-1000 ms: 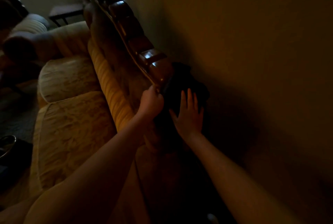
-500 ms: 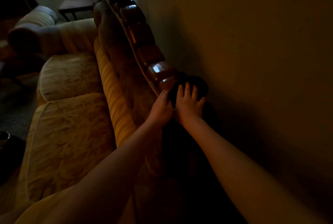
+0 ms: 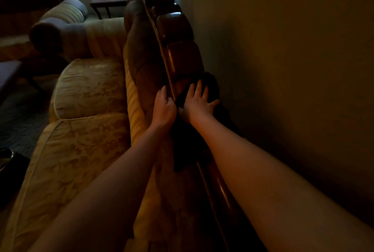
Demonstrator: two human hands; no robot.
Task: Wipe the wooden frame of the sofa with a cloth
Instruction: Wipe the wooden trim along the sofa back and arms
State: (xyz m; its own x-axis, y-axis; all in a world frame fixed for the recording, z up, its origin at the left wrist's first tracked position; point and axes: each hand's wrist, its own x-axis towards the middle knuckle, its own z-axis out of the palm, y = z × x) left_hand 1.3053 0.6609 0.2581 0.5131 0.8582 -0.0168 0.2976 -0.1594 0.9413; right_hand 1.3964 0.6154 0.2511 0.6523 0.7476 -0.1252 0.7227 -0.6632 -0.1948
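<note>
The sofa's carved wooden frame runs along the top of the backrest, dark red-brown and glossy, close to the wall. A dark cloth lies draped over the frame; its lower part hangs down between my arms. My right hand presses flat on the cloth with its fingers spread. My left hand rests beside it on the backrest's front edge, fingers curled; whether it pinches the cloth's edge is too dark to tell.
The wall stands right behind the frame with a narrow gap. Yellow patterned seat cushions lie to the left. An armchair and a small dark side table stand at the far end.
Both hands and the cloth have moved further along the frame, away from me. The right hand stays flat on the cloth; the left hand follows beside it.
</note>
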